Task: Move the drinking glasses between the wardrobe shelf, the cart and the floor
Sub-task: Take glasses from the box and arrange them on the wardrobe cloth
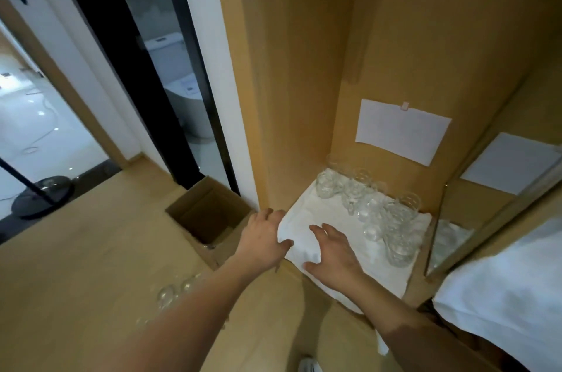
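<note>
Several clear drinking glasses (374,210) stand on a white cloth (331,219) that covers the wardrobe shelf, along its back and right side. My left hand (261,238) lies at the cloth's front left corner, thumb over its edge. My right hand (331,253) rests flat on the cloth with fingers spread, left of the glasses and apart from them. A few more glasses (173,292) stand on the wooden floor below my left forearm. Neither hand holds a glass.
An open cardboard box (206,213) stands on the floor left of the wardrobe, next to a dark glass door. White paper sheets (401,131) are stuck to the wardrobe's back wall. White fabric (511,289) fills the right foreground. A round black stand base (45,195) sits far left.
</note>
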The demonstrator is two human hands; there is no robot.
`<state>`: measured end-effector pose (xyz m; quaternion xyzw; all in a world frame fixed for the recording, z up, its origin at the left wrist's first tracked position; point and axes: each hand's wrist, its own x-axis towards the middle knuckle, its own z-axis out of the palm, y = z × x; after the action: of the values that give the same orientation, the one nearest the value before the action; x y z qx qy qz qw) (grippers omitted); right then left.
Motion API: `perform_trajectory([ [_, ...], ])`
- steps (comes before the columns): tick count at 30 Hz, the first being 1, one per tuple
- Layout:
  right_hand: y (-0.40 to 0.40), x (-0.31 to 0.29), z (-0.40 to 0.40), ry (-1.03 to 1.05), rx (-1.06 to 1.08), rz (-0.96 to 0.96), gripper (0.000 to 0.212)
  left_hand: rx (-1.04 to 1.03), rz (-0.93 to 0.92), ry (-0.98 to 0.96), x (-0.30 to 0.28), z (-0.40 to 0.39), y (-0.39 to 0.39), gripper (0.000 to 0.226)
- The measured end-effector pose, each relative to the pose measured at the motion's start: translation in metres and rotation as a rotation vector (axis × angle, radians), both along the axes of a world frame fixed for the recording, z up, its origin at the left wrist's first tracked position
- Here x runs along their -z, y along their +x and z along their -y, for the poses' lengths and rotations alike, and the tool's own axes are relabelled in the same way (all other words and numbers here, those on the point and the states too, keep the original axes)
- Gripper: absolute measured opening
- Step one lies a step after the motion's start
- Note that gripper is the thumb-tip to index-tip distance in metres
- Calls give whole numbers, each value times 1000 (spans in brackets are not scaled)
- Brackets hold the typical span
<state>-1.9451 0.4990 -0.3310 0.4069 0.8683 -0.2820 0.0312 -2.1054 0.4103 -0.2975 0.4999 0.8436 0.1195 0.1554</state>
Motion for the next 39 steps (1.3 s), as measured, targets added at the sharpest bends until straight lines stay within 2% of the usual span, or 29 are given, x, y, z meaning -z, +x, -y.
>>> perform_trajectory([
  [8, -9, 22, -65, -46, 110, -32, 86, 104, 10, -98, 18, -75, -20, 69],
  [14, -7, 38, -95, -61, 136, 12, 86, 199, 40, -145, 38, -121, -26, 72],
  [17, -6, 44, -108, 101, 165, 11, 90, 249, 49, -151, 49, -144, -28, 73],
  [18, -4, 46, -111, 67, 185, 24, 89, 268, 56, -151, 52, -151, -29, 73],
  [22, -4, 61, -128, -117, 367, 17, 87, 381, 88, -165, 66, -188, -35, 74],
  [31, -11, 68, -154, -138, 659, 64, 90, 600, 212, -118, 83, -267, -43, 78],
  [39, 6, 88, -148, -237, 957, 37, 87, 627, 349, -160, 118, -306, -28, 76],
])
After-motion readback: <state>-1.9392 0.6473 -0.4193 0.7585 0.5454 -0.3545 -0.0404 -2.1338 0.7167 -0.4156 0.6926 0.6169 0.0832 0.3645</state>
